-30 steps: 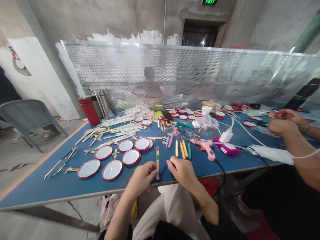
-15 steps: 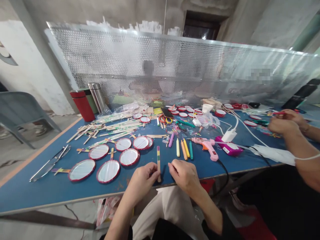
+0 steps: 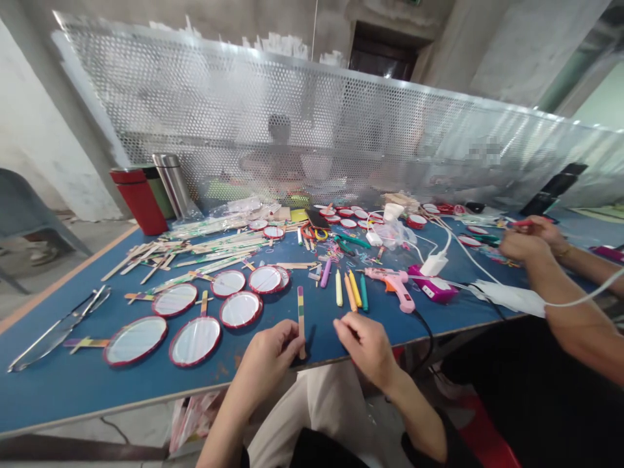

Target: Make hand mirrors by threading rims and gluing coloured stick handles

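Note:
My left hand (image 3: pixel 269 354) pinches a wooden craft stick (image 3: pixel 301 325) near its lower end, holding it upright by the table's front edge. Purple, yellow and green bands colour the stick's upper part. To its right, my right hand (image 3: pixel 368 344) is loosely closed, apart from the stick, with nothing showing in its fingers. Beyond the hands lie several crayons, among them a yellow crayon (image 3: pixel 338 288) and a teal crayon (image 3: pixel 364 292). A pink glue gun (image 3: pixel 397 286) rests right of them. Several round red-rimmed discs, one a disc (image 3: pixel 195 341) with a stick attached, lie left of my left hand.
Eyeglasses (image 3: pixel 58 328) lie at the table's left. Loose craft sticks (image 3: pixel 224 250) are heaped behind the discs, near a red flask (image 3: pixel 140 201). A perforated metal screen (image 3: pixel 219 110) stands along the back. At right, a co-worker's hands (image 3: pixel 531 240) work beside white cables and a purple box (image 3: pixel 433 286).
The view has turned slightly right, so things on the table sit further left. My right hand has moved a little away from the stick, which my left hand still holds.

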{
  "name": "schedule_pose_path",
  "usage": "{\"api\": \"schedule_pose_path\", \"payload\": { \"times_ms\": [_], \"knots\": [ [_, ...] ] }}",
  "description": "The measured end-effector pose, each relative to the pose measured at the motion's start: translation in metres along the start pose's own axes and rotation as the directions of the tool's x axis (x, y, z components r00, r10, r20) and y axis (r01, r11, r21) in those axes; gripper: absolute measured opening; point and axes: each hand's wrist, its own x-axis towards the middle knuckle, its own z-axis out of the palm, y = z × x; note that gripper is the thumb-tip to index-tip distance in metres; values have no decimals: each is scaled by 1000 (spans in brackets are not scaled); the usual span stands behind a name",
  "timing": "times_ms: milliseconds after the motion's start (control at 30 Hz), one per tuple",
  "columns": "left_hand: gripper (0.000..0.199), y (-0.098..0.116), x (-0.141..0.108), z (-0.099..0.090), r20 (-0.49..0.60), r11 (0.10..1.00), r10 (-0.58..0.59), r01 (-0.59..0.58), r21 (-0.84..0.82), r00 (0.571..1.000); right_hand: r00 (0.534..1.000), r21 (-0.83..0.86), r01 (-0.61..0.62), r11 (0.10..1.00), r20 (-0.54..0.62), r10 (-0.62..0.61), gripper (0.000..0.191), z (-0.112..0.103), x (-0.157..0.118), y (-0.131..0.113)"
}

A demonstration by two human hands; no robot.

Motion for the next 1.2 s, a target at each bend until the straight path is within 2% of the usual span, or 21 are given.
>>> {"api": "schedule_pose_path", "payload": {
  "times_ms": [67,133,200,267,433,833,1200],
  "knots": [
    [22,1,0,0,1,1000,4,-4,5,1000,995,-145,-91,985,-45,86,36,-6,3,18],
    [22,1,-1,-1,2,1000,3,-3,12,1000,989,-311,-141,940,-83,120,30,-10,7,36],
    [21,1,0,-1,2,1000,-4,4,23,1000,992,-386,-127,914,-52,116,24,-10,10,51],
    [20,1,0,0,0,999,-5,5,33,1000,995,-425,-88,901,9,102,26,-9,13,59],
    [20,0,2,0,-7,999,-1,2,38,1000,987,-516,-2,857,134,83,28,-6,18,59],
    [23,1,0,0,-23,997,10,-9,74,1000,931,-566,294,770,353,-96,25,-24,26,54],
    [23,1,1,0,-19,992,3,-1,128,1000,866,-508,472,721,419,-272,23,-29,27,60]
  ]
}}
